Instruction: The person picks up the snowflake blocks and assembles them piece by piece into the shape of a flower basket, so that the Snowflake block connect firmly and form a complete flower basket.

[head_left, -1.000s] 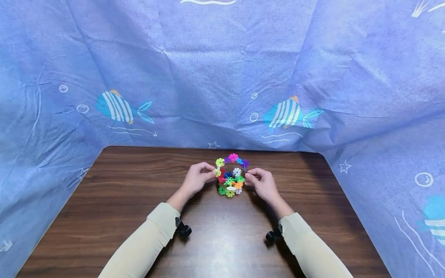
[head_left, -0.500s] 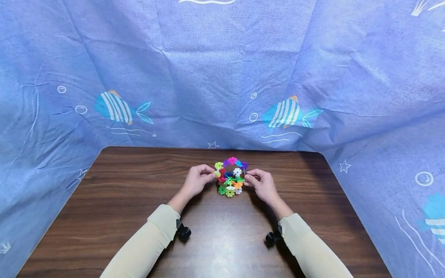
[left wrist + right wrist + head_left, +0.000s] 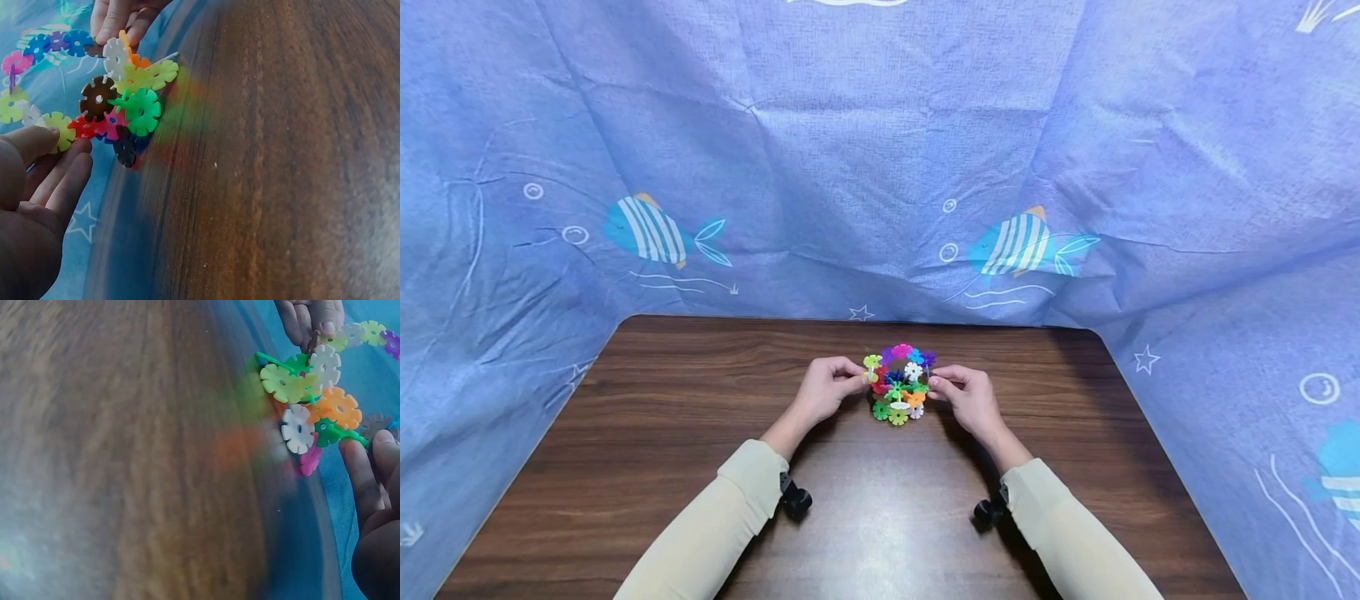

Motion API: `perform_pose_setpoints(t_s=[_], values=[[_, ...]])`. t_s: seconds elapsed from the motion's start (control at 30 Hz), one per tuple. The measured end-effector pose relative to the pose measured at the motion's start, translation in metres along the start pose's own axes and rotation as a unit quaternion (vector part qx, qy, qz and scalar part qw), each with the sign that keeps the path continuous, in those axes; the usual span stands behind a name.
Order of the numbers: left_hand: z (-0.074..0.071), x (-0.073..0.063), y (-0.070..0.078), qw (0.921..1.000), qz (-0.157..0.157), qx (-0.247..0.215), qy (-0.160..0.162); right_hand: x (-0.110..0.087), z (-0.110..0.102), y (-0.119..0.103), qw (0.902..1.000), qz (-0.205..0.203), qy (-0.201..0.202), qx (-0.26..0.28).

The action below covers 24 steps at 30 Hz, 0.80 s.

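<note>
Near the far middle of the table, both hands hold a small basket of interlocking flower-shaped plastic discs (image 3: 897, 392) in many colours. An arched handle with a pink disc (image 3: 902, 351) at its top rises behind the body. My left hand (image 3: 826, 390) pinches a yellow-green disc (image 3: 60, 132) low on the handle's left side, between thumb and fingers. On the opposite side, my right hand (image 3: 967, 398) pinches the basket where a dark disc (image 3: 375, 425) meets a green disc (image 3: 325, 432). Its fingertips partly cover that joint. White and orange discs (image 3: 340, 408) show on the body.
The brown wood-grain table (image 3: 880, 517) reflects a bright glare towards the front. Blue cloth with fish prints (image 3: 850, 167) hangs behind and at both sides, close to the table's far edge. Black cameras (image 3: 796, 502) are strapped at both wrists.
The handle arch has sunk lower in the head view, its pink top disc moving down towards the basket's body. Both hands keep their grip and stay almost in place.
</note>
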<state>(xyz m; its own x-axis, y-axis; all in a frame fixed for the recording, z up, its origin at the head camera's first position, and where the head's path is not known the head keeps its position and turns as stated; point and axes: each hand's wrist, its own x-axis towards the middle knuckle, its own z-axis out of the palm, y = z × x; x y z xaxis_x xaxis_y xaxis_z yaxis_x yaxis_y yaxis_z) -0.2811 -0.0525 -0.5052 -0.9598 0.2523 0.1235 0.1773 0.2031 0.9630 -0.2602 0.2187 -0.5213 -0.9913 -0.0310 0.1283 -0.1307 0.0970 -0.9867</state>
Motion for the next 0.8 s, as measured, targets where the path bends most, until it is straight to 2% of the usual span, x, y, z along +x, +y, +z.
perform_pose_setpoints(t_s=[0.4, 0.63, 0.8], values=[[-0.002, 0.001, 0.001, 0.9999, 0.001, 0.013, -0.008, 0.0, 0.0, 0.004, 0.9996, 0.025, -0.003, 0.016], [-0.003, 0.002, 0.005, 0.9992, -0.015, 0.036, -0.012, -0.002, 0.007, 0.01, 0.9996, -0.013, 0.014, 0.02], [0.0, 0.001, 0.007, 0.9984, -0.01, 0.054, -0.008, -0.003, 0.011, 0.01, 0.998, -0.011, 0.039, 0.049]])
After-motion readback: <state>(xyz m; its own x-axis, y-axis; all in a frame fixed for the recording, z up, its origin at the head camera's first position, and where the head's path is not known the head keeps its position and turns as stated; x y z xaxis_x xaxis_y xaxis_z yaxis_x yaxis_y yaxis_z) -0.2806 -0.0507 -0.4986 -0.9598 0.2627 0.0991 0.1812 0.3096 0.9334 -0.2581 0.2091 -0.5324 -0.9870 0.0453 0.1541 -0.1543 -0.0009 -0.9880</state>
